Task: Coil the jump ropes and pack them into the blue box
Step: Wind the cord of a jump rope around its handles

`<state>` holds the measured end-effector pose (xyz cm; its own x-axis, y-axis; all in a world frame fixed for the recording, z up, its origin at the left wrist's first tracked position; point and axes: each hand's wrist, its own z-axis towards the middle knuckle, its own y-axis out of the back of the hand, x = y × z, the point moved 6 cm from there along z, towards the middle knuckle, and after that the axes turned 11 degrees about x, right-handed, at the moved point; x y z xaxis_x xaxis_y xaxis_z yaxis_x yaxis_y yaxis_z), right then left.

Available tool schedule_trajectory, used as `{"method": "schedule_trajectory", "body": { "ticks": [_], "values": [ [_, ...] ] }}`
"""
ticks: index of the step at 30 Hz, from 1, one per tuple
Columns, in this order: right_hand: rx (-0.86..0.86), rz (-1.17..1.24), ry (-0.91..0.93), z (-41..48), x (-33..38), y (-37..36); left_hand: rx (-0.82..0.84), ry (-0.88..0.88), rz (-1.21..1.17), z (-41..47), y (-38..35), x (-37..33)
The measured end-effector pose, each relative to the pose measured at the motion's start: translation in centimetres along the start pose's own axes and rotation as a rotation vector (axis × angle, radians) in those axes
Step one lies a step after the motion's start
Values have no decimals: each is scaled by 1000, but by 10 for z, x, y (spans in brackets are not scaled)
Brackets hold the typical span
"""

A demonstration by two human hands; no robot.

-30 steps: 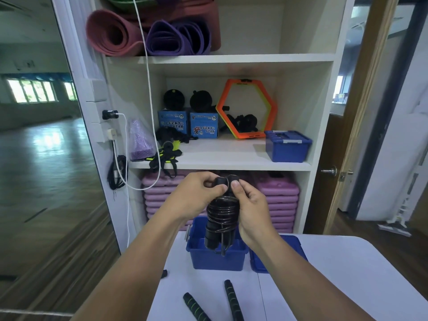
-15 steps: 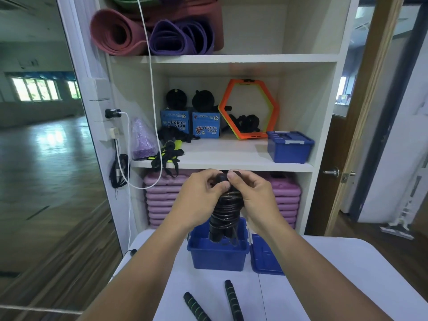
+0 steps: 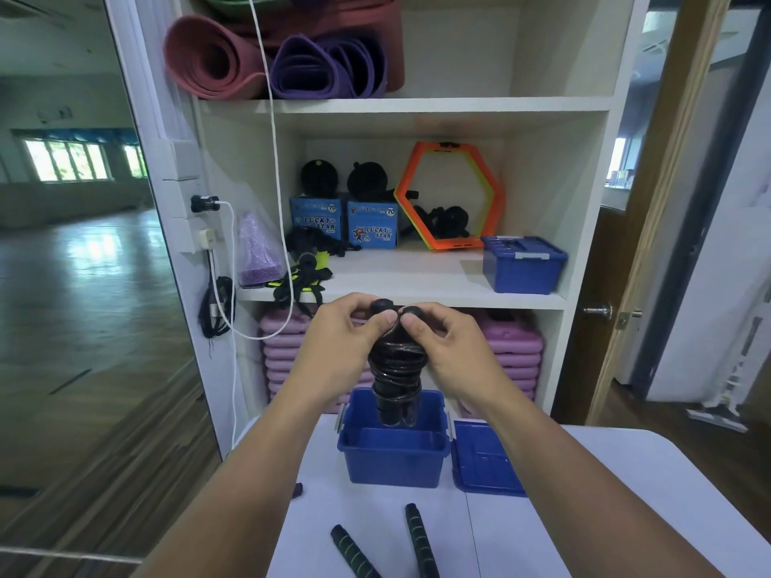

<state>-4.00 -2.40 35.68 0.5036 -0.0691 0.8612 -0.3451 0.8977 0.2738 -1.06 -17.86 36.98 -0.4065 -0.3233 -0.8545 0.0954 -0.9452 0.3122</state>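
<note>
Grip: left hand (image 3: 346,331) and right hand (image 3: 450,344) still pinch coiled jump rope (image 3: 396,369) over blue box (image 3: 394,460).

Soft, even daylight filled the room. The brightest source was a row of windows (image 3: 66,160) at far left, whose pale glare spread over the wooden floor (image 3: 104,252). Shallow shadows sat under each shelf of the white cabinet (image 3: 417,106). Thin highlights glinted on the coiled jump rope (image 3: 396,369). The wide lens bowed the door frame (image 3: 667,202), the lower left corner smeared into blur, and the table (image 3: 367,511) took a bluish cast.
</note>
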Motion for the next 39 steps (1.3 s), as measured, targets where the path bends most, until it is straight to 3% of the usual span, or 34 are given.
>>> {"method": "schedule_trajectory", "body": {
  "ticks": [10, 20, 31, 39],
  "values": [
    [-53, 198, -84, 8, -2, -1, 152, 81, -89, 7, -7, -3],
    [-105, 66, -41, 13, 30, 12, 222, -11, -664, 2, -24, -7],
    [-80, 47, -83, 20, 34, 7, 174, -105, -652, 9, -19, -15],
    [-95, 36, -93, 17, 35, 0, 99, -104, -519, 12, -10, -12]
  ]
}}
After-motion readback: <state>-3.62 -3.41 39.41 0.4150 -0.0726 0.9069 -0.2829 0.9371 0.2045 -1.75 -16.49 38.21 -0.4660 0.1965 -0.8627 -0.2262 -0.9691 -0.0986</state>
